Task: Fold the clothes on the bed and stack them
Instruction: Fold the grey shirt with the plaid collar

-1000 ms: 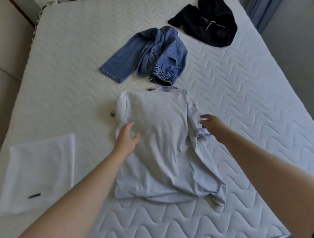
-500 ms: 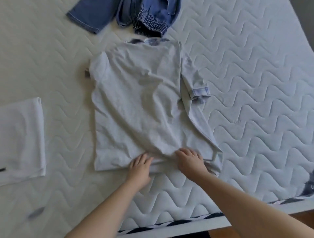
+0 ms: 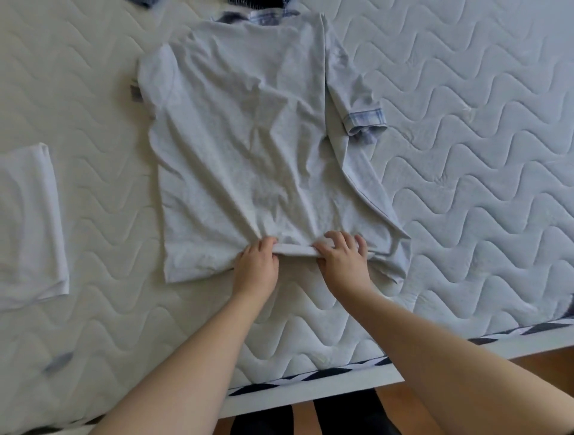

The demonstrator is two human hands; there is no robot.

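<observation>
Just the bed and floor stuff here

White wavy-quilted mattress (image 3: 466,155) is filling most of the view, its black-and-white striped edge trim (image 3: 310,377) is running along the near side, and orange-brown wooden floor (image 3: 546,366) is peeking out below.

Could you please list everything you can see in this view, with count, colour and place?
T-shirt: one, light grey with checked blue sleeve cuff, spread on the middle of the mattress, bottom hem lifted.
Folded garment: one, white, on the mattress at the left edge of view.
Dark clothing: only a dark sliver, top edge, beyond the collar; cannot tell what it is.
Mattress: one, white, wavy quilting, under everything.
Floor: brown wood, lower right.
Left hand: one, gripping the T-shirt's hem near its middle.
Right hand: one, gripping the hem beside the left hand, fingers curled over the cloth.
</observation>
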